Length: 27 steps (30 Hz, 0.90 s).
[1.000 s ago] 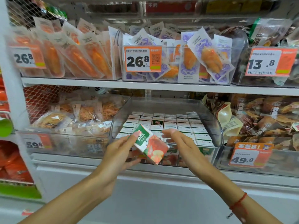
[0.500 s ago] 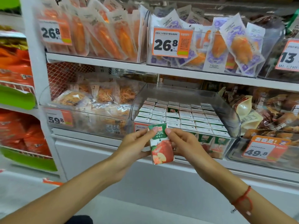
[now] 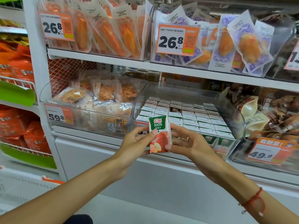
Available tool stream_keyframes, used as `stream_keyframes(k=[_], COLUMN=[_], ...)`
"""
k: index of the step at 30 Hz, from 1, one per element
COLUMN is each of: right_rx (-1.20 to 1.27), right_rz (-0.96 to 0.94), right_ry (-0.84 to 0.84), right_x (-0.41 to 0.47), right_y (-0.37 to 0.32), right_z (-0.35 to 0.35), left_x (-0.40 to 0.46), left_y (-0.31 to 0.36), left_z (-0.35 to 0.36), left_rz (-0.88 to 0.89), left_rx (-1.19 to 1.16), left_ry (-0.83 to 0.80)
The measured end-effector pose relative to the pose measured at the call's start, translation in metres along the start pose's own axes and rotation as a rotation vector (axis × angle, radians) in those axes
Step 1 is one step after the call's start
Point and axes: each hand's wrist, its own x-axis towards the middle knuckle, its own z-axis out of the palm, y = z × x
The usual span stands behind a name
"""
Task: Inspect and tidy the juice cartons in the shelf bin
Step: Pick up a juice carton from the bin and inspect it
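Note:
A small juice carton (image 3: 159, 133), green on top with a red apple picture, stands upright in front of the shelf. My left hand (image 3: 135, 143) pinches its left side and my right hand (image 3: 186, 143) holds its right side, thumb at the lower corner. Behind it the clear plastic shelf bin (image 3: 239, 125) holds several rows of the same cartons (image 3: 186, 117), seen from their white tops. One gap in the rows shows a carton's green face.
A bin of bagged snacks (image 3: 97, 101) sits left of the juice bin, and brown snack packs (image 3: 275, 110) fill the bin on the right. Orange price tags (image 3: 176, 39) hang on the upper shelf. White shelf front lies below the bins.
The carton went from tilted in my left hand to upright between both hands. My right hand closed onto its right side. The view has shifted left and closer.

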Motion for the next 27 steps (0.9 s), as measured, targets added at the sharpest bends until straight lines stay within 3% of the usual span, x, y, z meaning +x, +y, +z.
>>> stream_keyframes(k=[4,9,15,21,27], right_rx=[-0.136,-0.401,-0.082,-0.068,-0.041], right_rz=[-0.07,-0.201,-0.021,0.047,0.213], right_ry=[0.087,0.072,0.093,0.087,-0.225], right_x=[0.0,-0.003,0.003,0.007,0.003], right_y=[0.002,0.007,0.007,0.008,0.005], right_z=[0.003,0.008,-0.003,-0.007,-0.007], left_x=[0.0,0.003,0.005,0.006,0.006], left_y=[-0.002,-0.006,-0.005,-0.005,0.0], left_z=[0.001,0.001,-0.001,0.003,0.001], left_rz=[0.006,-0.009,-0.029,-0.049,-0.034], left_rx=[0.012,0.065,0.165,0.125,0.008], left_ry=[-0.037,0.002,-0.095,-0.134,-0.086])
